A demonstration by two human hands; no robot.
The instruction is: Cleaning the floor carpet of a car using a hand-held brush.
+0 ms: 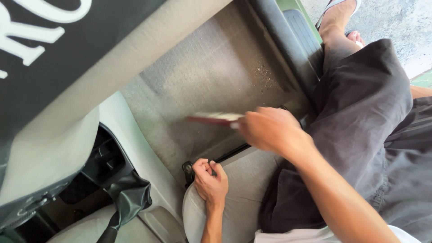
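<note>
My right hand (pixel 270 129) is closed around a small brush (pixel 215 118) with a dark red back and pale bristles. The brush is blurred by motion and hangs just over the grey car floor carpet (pixel 211 76). A patch of brown crumbs and dirt (pixel 264 76) lies on the carpet near the door sill. My left hand (pixel 209 180) is curled into a fist and rests on the front edge of the grey seat cushion (pixel 243 180), holding nothing that I can see.
The dashboard underside (pixel 58 103) fills the left. A gear lever with a black boot (pixel 128 198) stands at the lower left. The dark door sill (pixel 292 40) runs at the upper right. My dark-trousered leg (pixel 360 112) reaches out to a sandalled foot (pixel 337 15) on the ground.
</note>
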